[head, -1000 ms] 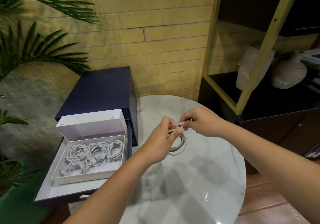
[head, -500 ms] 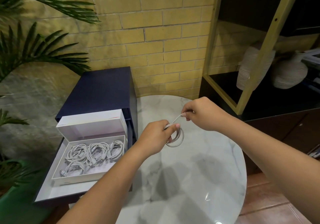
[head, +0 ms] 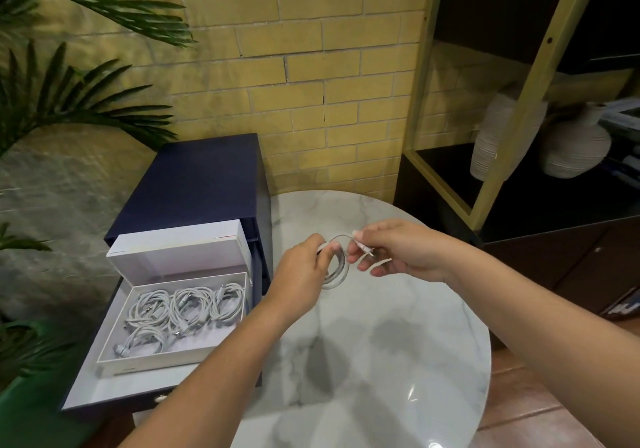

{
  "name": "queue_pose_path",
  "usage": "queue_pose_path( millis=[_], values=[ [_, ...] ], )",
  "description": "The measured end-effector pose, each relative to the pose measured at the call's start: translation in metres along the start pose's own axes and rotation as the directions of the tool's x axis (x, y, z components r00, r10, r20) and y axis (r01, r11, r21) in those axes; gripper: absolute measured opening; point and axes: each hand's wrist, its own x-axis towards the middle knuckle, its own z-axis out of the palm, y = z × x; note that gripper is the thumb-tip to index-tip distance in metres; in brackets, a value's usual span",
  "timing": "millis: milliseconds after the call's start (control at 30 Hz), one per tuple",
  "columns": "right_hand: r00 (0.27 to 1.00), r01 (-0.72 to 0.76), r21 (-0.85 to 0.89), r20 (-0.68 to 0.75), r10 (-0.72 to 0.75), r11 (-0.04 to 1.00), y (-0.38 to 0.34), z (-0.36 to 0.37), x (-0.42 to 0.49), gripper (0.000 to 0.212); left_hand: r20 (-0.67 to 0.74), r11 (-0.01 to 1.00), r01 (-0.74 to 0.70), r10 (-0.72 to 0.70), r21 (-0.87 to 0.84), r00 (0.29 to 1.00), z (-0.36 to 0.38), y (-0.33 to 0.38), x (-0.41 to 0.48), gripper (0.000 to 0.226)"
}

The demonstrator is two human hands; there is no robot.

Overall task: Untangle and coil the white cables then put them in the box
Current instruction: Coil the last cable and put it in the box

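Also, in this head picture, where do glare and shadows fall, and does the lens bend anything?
Head view: glare spots on the marble table near its front edge; soft shadows on its middle; the wide lens tilts the shelf frame; the white cable looks soft.

A: How is the scene lit?
B: Warm, moderate indoor light from above. Soft arm shadows fall on the marble counter point(head: 398, 326), and small glare spots shine near its front edge.
A: Is it sharp?
B: Slightly soft. Straight lines bow towards the edges, and the shelf point(head: 446, 167) interior is dark.
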Motion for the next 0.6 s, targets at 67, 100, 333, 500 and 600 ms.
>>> queue_pose_path(
  millis=[67,100,333,500,600],
  values=[
    [1.0,0.015,-0.02,0.004,-0.014,1.0,0.001,0.0,0.001,0.026,-0.002,1.0,-0.007,0.007,-0.02,1.0,0.001,0.001,-0.001,0.039],
    [1.0,0.023,-0.016,0.018,-0.023,1.0,0.003,0.001,0.002,0.025,0.003,0.999,0.004,-0.004,-0.046,1.0,0.002,0.003,-0.002,0.037],
    [0.943,0.199,-0.22,-0.223,-0.248,0.955,0.016,0.021,0.012,0.006,0.121,0.893,0.253,-0.223,-0.373,0.967,0.01,0.015,-0.004,0.036],
    [0.812,0.261,-0.533,-0.33,-0.482,0.805,0.027,0.03,0.016,0.004,0.215,0.808,0.329,-0.254,-0.488,0.943,0.009,0.021,-0.005,0.038],
    [0.774,0.309,-0.499,-0.363,-0.519,0.81,0.032,0.03,0.017,0.004,0.235,0.794,0.332,-0.243,-0.509,0.941,0.006,0.024,-0.005,0.035]
  ],
)
